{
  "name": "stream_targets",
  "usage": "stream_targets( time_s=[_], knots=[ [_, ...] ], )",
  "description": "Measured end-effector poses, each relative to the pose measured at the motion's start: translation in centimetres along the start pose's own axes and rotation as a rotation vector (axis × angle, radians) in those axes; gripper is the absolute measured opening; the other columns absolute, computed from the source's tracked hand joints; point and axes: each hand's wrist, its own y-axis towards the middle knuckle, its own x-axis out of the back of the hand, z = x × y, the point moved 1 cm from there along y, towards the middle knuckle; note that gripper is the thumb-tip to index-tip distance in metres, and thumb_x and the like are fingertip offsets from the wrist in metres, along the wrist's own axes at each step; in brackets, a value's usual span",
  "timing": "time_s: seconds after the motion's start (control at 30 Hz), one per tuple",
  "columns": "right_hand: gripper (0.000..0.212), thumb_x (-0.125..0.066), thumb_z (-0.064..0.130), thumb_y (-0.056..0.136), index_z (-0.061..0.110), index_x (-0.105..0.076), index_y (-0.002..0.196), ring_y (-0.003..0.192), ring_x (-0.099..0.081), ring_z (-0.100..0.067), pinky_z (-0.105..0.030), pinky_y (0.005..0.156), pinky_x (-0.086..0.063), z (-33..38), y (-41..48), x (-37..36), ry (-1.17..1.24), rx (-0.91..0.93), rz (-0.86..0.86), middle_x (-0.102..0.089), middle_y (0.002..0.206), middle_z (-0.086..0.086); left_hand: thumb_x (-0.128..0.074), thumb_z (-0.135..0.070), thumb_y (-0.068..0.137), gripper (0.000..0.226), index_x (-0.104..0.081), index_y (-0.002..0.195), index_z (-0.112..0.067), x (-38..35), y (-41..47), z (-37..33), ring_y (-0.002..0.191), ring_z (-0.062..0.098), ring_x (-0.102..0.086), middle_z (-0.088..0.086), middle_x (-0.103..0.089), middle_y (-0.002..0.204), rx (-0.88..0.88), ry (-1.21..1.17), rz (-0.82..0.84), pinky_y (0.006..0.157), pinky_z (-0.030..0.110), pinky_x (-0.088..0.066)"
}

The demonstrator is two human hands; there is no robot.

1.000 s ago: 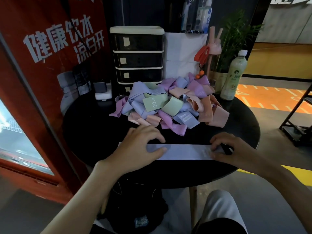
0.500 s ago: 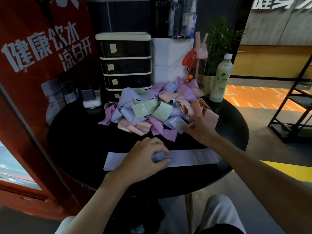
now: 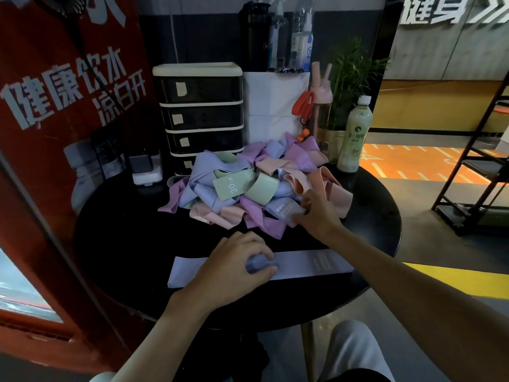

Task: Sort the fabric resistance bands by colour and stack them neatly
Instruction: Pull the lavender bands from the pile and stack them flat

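Observation:
A jumbled heap of fabric bands (image 3: 248,186) in lavender-blue, purple, pink and green fills the middle of the round black table (image 3: 118,230). One lavender-blue band (image 3: 311,261) lies flat near the front edge. My left hand (image 3: 234,268) rests on its middle with the fabric bunched between thumb and fingers. My right hand (image 3: 316,213) is at the heap's near right side, its fingers pinching a lavender-blue band with white print (image 3: 283,210).
Behind the heap stand a black drawer unit (image 3: 201,114), a white box (image 3: 275,106), a pink bottle (image 3: 321,103), a potted plant (image 3: 349,86) and a green drink bottle (image 3: 355,136). A small white device (image 3: 144,172) sits at back left. A red panel (image 3: 55,133) is on the left, a black rack (image 3: 484,161) on the right.
My right hand left the flat band's right end and reached forward into the heap, closing on a lavender-blue band. My left hand stayed on the flat band, bunching its middle.

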Motion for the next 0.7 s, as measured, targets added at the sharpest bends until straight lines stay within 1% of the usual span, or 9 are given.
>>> stream_targets(
  time_s=[0.07,0.13,0.23,0.3,0.37,0.43,0.5,0.6,0.7],
  knots=[
    [0.028,-0.07,0.006,0.079,0.007,-0.051,0.099,0.083,-0.056,-0.022,-0.022,0.058,-0.041,0.3,0.0,0.3,0.094,-0.01,-0.046,-0.056,0.1,-0.004,-0.056,-0.062,0.082,0.034,-0.069,0.097,-0.034,0.1,0.0,-0.1,0.101,0.0,-0.05,-0.024,-0.057,0.103,-0.002,0.003,-0.004,0.091,0.037,-0.045],
    [0.032,-0.067,0.001,0.082,0.011,-0.048,0.107,0.081,-0.056,-0.015,-0.019,0.059,-0.041,0.9,0.0,1.0,0.201,-0.016,-0.1,-0.053,0.088,0.005,-0.057,-0.062,0.082,0.033,-0.069,0.097,-0.035,0.0,0.0,-0.1,0.101,0.0,-0.051,-0.024,-0.057,0.103,-0.006,0.009,-0.006,0.09,0.038,-0.045],
    [0.033,-0.065,0.002,0.084,0.015,-0.052,0.111,0.083,-0.057,-0.014,-0.018,0.061,-0.044,2.0,0.3,2.4,0.299,0.015,-0.173,-0.056,0.093,0.002,-0.061,-0.06,0.082,0.029,-0.068,0.096,-0.036,-0.1,0.1,0.1,0.1,0.002,-0.053,-0.024,-0.059,0.102,-0.014,0.009,-0.018,0.088,0.038,-0.047],
    [0.034,-0.063,0.001,0.086,0.015,-0.051,0.114,0.079,-0.057,-0.013,-0.016,0.055,-0.045,2.7,0.6,3.4,0.353,0.06,-0.195,-0.056,0.093,0.001,-0.063,-0.058,0.081,0.025,-0.068,0.093,-0.037,-0.2,0.2,0.2,0.099,0.003,-0.055,-0.024,-0.059,0.1,-0.011,-0.004,-0.017,0.087,0.039,-0.049],
    [0.036,-0.061,-0.002,0.085,0.017,-0.049,0.114,0.08,-0.058,-0.018,-0.024,0.057,-0.049,3.2,0.9,4.4,0.421,0.113,-0.194,-0.056,0.093,-0.003,-0.066,-0.053,0.081,0.02,-0.069,0.089,-0.035,0.2,0.5,-0.1,0.097,0.005,-0.057,-0.021,-0.061,0.097,-0.027,-0.018,-0.004,0.086,0.04,-0.049],
    [0.039,-0.057,-0.008,0.084,0.02,-0.048,0.11,0.078,-0.055,-0.018,-0.027,0.057,-0.046,3.9,1.3,5.3,0.475,0.152,-0.19,-0.053,0.092,-0.002,-0.067,-0.045,0.083,0.015,-0.07,0.088,-0.031,1.0,1.6,-0.7,0.094,0.006,-0.059,-0.017,-0.063,0.093,-0.059,-0.018,-0.03,0.083,0.039,-0.05],
    [0.042,-0.051,-0.016,0.081,0.018,-0.048,0.105,0.074,-0.049,-0.014,-0.022,0.057,-0.042,4.9,1.5,6.5,0.513,0.188,-0.202,-0.048,0.086,0.001,-0.062,-0.044,0.085,0.016,-0.068,0.086,-0.029,2.6,3.3,-1.8,0.089,0.007,-0.058,-0.014,-0.063,0.089,-0.069,-0.007,-0.09,0.079,0.037,-0.051],
    [0.042,-0.046,-0.024,0.076,0.01,-0.046,0.101,0.067,-0.041,-0.007,-0.012,0.054,-0.036,7.1,1.5,8.8,0.545,0.274,-0.237,-0.044,0.078,0.0,-0.064,-0.031,0.09,0.013,-0.069,0.094,-0.02,5.0,6.6,-3.9,0.085,0.011,-0.059,-0.009,-0.061,0.089,-0.067,-0.063,-0.186,0.074,0.032,-0.051],
    [0.041,-0.045,-0.024,0.077,0.008,-0.042,0.102,0.069,-0.042,-0.008,-0.014,0.052,-0.033,8.7,1.2,10.8,0.586,0.333,-0.228,-0.045,0.083,-0.008,-0.065,-0.017,0.094,0.016,-0.067,0.107,-0.008,6.7,10.2,-5.6,0.087,0.012,-0.059,-0.001,-0.065,0.096,-0.048,-0.155,-0.289,0.078,0.024,-0.045]
  ],
)
